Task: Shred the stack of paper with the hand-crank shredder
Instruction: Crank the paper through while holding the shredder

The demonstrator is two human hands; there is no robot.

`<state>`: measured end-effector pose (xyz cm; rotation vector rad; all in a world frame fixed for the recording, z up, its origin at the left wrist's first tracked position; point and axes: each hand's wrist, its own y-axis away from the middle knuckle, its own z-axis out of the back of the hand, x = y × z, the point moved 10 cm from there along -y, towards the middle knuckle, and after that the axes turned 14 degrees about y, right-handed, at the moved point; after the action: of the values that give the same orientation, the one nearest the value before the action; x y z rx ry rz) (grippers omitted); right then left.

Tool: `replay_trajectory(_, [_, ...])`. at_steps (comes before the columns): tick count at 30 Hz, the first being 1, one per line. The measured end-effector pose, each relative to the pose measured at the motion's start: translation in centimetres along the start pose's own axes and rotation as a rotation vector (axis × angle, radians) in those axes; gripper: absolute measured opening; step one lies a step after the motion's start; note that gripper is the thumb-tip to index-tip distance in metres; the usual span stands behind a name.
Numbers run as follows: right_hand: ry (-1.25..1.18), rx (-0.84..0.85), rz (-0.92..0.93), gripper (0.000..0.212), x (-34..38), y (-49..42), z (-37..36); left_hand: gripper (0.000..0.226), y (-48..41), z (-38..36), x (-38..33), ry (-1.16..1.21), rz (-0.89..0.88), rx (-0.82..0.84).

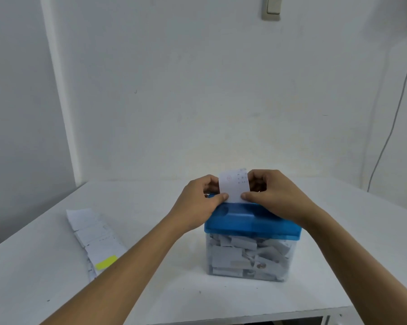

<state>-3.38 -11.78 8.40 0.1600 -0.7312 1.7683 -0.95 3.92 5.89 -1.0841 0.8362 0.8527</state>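
Right now one paper slip point(234, 186) stands upright just right of frame centre, bottom edge at the slot in the shredder's blue lid point(251, 219). Left hand point(202, 202) pinches its left edge and right hand point(275, 195) its right edge, both low, thumbs toward the camera. My read: the sheet is thin, light and floppy, so it will buckle if pushed from the top. Best held low at both edges, close to the slot, and fed square. Can't see the crank, probably behind the right hand. Clear bin point(247, 256) under the lid is packed with white shreds, looks nearly full. Count: one slip in hand, one shredder, one remaining stack of paper point(94, 238) fanned out at lower left on the white table point(174, 289), sheet count unreadable, one yellow tag point(106, 262) on its near end. One wall switch point(271, 8) top, one cable point(390, 127) at right edge.
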Motion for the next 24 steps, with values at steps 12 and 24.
replay_trajectory(12, [0.031,-0.014,-0.017,0.014,-0.1,-0.1,0.3,0.042,-0.1,-2.0,0.5,0.007,0.052,0.022])
replay_trajectory(24, [0.119,-0.258,-0.157,0.052,-7.8,7.8,4.4,0.034,-0.6,-2.5,2.1,0.067,0.089,0.036])
